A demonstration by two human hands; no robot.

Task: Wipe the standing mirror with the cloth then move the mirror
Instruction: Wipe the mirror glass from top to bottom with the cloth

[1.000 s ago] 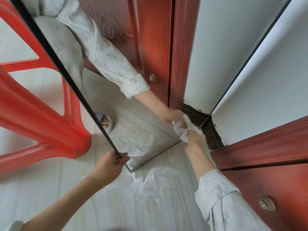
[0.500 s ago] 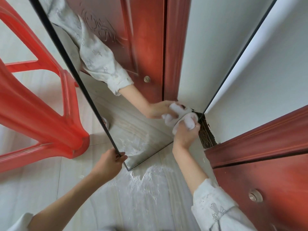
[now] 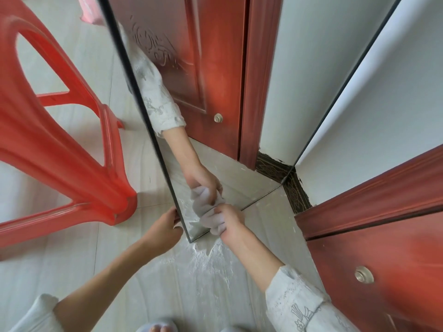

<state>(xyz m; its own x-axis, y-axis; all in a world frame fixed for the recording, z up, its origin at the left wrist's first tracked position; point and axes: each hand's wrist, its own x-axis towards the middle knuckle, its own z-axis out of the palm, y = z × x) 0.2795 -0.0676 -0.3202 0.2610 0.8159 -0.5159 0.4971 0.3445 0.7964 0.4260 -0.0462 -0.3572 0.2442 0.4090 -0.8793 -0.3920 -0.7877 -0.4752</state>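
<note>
The tall standing mirror (image 3: 282, 92) with a thin black frame stands on the floor and leans towards a white wall. It reflects a red door and my arm. My left hand (image 3: 164, 226) grips its left edge close to the bottom corner. My right hand (image 3: 230, 218) holds a crumpled white cloth (image 3: 212, 220) and presses it on the glass near the bottom left corner. White smears show on the glass beside the cloth.
A red plastic chair (image 3: 72, 149) stands close on the left of the mirror. A red wooden door (image 3: 388, 259) with a round knob is on the right. White powder (image 3: 208, 267) lies on the pale floor below the mirror. A slippered foot (image 3: 155, 328) shows at the bottom.
My right hand has swept the cloth from the mirror's bottom right corner across to its bottom left corner. My left hand kept its grip on the left edge.
</note>
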